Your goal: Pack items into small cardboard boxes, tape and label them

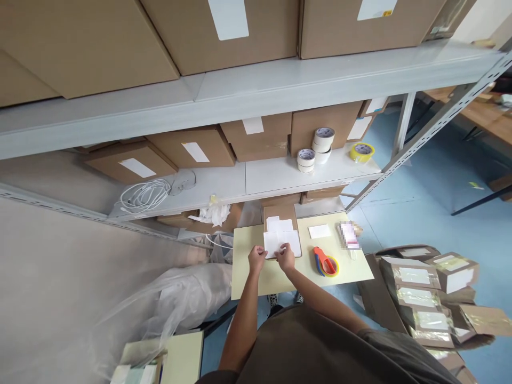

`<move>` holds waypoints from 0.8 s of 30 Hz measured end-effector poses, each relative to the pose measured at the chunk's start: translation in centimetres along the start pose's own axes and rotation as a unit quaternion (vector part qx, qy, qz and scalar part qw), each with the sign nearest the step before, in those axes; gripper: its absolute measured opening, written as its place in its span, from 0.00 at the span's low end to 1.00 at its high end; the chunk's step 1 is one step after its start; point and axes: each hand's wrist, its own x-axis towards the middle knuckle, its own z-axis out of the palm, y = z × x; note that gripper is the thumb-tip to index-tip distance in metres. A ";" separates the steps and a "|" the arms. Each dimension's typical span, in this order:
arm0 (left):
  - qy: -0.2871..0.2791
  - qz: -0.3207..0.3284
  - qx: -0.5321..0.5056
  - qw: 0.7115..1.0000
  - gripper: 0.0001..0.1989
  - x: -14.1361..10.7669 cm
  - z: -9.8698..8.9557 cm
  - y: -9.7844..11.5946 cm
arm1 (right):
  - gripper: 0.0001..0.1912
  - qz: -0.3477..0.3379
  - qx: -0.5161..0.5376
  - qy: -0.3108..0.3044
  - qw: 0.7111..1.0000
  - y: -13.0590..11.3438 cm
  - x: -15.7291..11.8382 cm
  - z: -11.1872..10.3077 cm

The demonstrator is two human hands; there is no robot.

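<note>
A flat white paper piece [282, 238], stepped in outline with a narrow tab at its far end, lies on a brown cardboard box [294, 214] on the cream table. My left hand [256, 260] is closed, thumb and fingers pinching at the near left corner of the white piece. Over its near right part, my right hand [285, 258] is closed too, fingertips pressed together on the paper. To the right rests an orange tape dispenser [325, 261] with a yellow-edged roll. Beyond it is a small white card [319, 231].
A packet [349, 236], partly blurred, lies at the table's right. Behind, a grey shelf [272, 173] holds cartons, white tape rolls [323, 140], a yellow roll [362, 152] and a coiled cable [144, 196]. Taped boxes [418, 274] fill the floor at right; plastic wrap [196, 290] bulges at left.
</note>
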 end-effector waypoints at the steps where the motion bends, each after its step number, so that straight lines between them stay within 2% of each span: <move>1: -0.006 0.004 0.001 1.000 0.09 0.0 0.0 0.0 | 0.14 0.007 -0.016 0.000 1.000 0.0 -0.1 -0.1; 6: -0.022 0.032 0.041 0.998 0.10 0.0 0.0 0.2 | 0.14 0.023 -0.119 -0.001 0.993 -0.7 -0.2 -0.2; 9: -0.028 0.042 0.111 0.993 0.11 0.2 -0.4 0.2 | 0.16 0.014 -0.182 0.005 0.983 -1.2 -0.1 -0.5; 13: -0.037 0.056 0.206 0.976 0.12 0.8 -1.1 0.6 | 0.24 -0.015 -0.208 0.017 0.978 -1.9 -0.1 -1.0; 14: -0.039 0.081 0.220 0.971 0.10 0.9 -1.1 0.7 | 0.25 -0.030 -0.214 0.016 0.976 -2.0 -0.2 -1.1; 16: -0.050 0.171 0.224 0.958 0.05 1.1 -0.8 1.1 | 0.25 -0.057 -0.229 0.010 0.972 -2.0 -0.7 -1.0; 19: -0.080 0.317 0.187 0.927 0.15 1.0 0.6 1.2 | 0.23 -0.066 -0.226 0.028 0.971 -1.2 -1.8 -0.7; 21: -0.094 0.355 0.160 0.916 0.21 0.8 1.5 0.7 | 0.25 -0.066 -0.200 0.061 0.976 -0.4 -2.6 -0.9; 24: -0.103 0.362 0.126 0.918 0.27 0.8 2.2 -0.7 | 0.28 -0.072 -0.151 0.109 0.980 0.8 -3.8 -2.3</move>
